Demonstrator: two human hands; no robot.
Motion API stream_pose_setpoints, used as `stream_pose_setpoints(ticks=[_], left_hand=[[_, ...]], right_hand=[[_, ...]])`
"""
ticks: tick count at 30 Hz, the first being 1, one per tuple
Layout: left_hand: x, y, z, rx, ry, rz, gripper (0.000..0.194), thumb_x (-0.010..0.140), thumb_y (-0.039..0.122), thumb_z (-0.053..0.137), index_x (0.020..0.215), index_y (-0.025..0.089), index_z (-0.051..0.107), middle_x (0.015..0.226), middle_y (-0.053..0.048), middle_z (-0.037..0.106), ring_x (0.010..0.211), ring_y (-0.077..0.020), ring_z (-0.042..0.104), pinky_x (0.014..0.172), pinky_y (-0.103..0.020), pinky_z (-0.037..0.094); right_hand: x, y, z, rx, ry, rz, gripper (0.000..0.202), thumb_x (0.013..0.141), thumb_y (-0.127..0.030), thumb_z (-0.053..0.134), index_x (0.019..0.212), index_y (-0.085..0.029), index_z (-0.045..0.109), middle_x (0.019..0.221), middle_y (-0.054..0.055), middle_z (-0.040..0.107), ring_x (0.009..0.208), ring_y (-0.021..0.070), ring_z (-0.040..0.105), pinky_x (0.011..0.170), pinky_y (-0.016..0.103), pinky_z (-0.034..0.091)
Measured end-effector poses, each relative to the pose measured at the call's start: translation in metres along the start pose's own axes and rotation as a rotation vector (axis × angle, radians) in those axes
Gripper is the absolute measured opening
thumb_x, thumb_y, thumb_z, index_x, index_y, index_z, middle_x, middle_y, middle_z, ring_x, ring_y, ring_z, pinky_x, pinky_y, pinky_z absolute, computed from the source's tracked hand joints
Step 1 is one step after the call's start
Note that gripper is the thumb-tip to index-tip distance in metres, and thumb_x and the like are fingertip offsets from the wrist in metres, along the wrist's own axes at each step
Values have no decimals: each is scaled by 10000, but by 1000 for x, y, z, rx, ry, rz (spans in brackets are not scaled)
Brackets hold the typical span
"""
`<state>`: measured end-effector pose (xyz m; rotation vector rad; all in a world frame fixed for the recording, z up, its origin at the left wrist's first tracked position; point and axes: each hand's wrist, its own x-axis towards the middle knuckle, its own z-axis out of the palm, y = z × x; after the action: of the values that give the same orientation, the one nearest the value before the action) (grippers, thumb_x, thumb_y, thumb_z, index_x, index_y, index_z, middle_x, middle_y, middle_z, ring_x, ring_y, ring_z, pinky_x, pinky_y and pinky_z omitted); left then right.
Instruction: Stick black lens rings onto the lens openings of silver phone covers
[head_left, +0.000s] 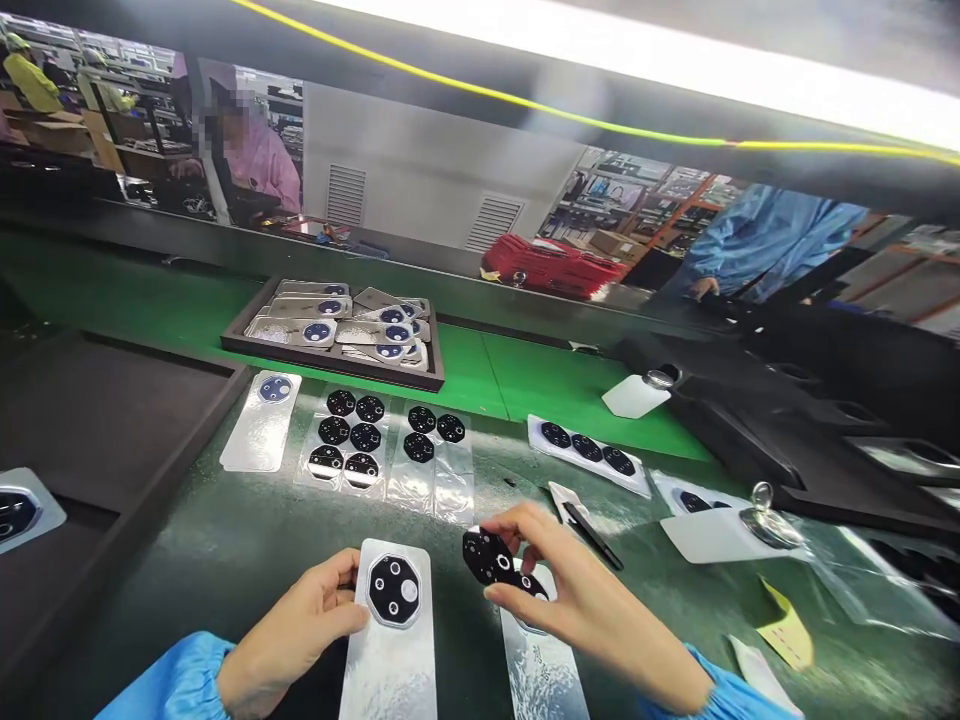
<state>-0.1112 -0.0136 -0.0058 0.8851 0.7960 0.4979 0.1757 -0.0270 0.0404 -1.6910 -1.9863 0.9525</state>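
A: Head view first: where are the hands?

B: Low on the table point(225, 560). The left hand point(300, 625) rests on a silvery phone back cover point(390, 650), thumb and fingers point(341, 580) touching its left edge beside the black camera ring, steadying it rather than gripping. The right hand point(577, 590) pinches a black lens plate point(487, 556) by its rim, lifted and tilted just above a second cover point(540, 670).

A: How would that plate handle?

B: I'd judge it thin, stiff, very light and glossy, so it marks easily and could slip. Taking it by the edges, as the fingertips do now, keeps prints off the face and the little lens windows.

A: And around them?

B: Clear film sheets carrying more black plates point(352, 440) lie just beyond the hands, another strip point(589, 450) to the right, black tweezers point(592, 535) near the right hand, and a tray of covers point(337, 335) on the green belt. Other people work farther off.
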Motion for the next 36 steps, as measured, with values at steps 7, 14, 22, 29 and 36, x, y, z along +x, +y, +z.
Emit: stream_pose_setpoints(ticks=[7, 14, 22, 29, 36], left_hand=[[-2, 8, 4, 16, 17, -24, 416, 779, 177, 611, 1195, 187, 612, 1181, -54, 688, 1092, -241, 635, 976, -362, 428], [-4, 10, 4, 6, 15, -37, 416, 804, 166, 608, 1219, 193, 608, 1206, -56, 679, 1110, -239, 628, 992, -366, 433], [-2, 3, 3, -42, -5, -17, 404, 793, 209, 658, 1193, 195, 607, 1152, -63, 698, 1097, -249, 639, 1000, -397, 435], [0, 3, 2, -21, 8, -2, 382, 772, 217, 666, 1150, 190, 619, 1186, -63, 681, 1080, -242, 637, 982, -375, 436], [-1, 7, 5, 7, 14, -13, 366, 769, 173, 631, 1134, 179, 623, 1181, -62, 681, 1079, -242, 638, 980, -371, 435]], right_hand=[[-14, -1, 13, 37, -21, 16, 301, 806, -349, 648, 1091, -295, 565, 960, 15, 571, 762, 189, 563, 744, 379, 534], [-18, 0, 19, 45, -33, 10, 292, 835, -357, 636, 1108, -310, 544, 1004, 17, 570, 802, 198, 558, 759, 386, 525], [-18, 2, 22, 51, -46, 2, 307, 856, -363, 631, 1136, -316, 514, 1050, 33, 561, 831, 209, 546, 781, 417, 505], [-17, 3, 23, 45, -31, -19, 303, 844, -353, 635, 1127, -302, 541, 1024, 37, 576, 850, 216, 563, 756, 393, 514], [-18, -4, 20, 15, -37, 1, 292, 831, -357, 651, 1106, -304, 567, 997, 16, 588, 814, 198, 575, 753, 374, 519]])
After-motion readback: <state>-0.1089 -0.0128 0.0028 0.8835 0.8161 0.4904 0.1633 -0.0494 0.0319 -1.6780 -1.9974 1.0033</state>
